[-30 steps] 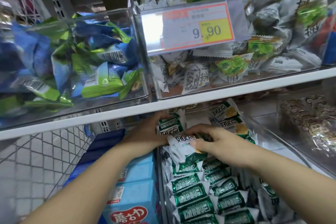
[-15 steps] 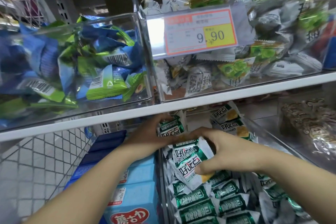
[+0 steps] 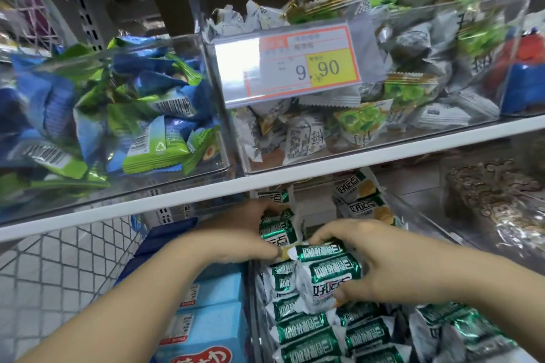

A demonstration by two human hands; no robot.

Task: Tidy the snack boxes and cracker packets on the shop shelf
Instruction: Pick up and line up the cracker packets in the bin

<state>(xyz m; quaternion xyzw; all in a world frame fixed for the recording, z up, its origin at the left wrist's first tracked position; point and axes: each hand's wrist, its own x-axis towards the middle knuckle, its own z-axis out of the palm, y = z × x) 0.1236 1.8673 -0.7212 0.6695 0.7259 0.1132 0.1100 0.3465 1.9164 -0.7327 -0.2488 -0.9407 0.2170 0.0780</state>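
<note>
Right hand (image 3: 383,262) is clamped on a bundle (image 3: 327,275) of green packets: fingers curled over the top, thumb underneath. Bundle hangs just above the front rows (image 3: 309,333) in the clear bin (image 3: 252,300) on the lower shelf. Left hand (image 3: 241,234) is at the back row (image 3: 275,227), fingers curled over the upright packets, thumb just beside the bundle's left end. There's motion blur there, so grip detail is soft.

Head view only. My read: the step is seating the bundle in the gap between back row and front rows.

How to do it well:
- Left hand braces the back row so it doesn't topple forward.
- Right hand lowers the bundle flat, labels facing like the rows below, long edges square to the bin wall.
- Light squeeze only. The crackers probably crack, and slick foil lets packets fan out of a pinch.
- Let go only once the bundle bears on its neighbours.

Loose packets (image 3: 358,206) at back right lie skewed and want squaring next. Blue boxes (image 3: 212,318) left of the bin look aligned. Task looks roughly midway.
</note>
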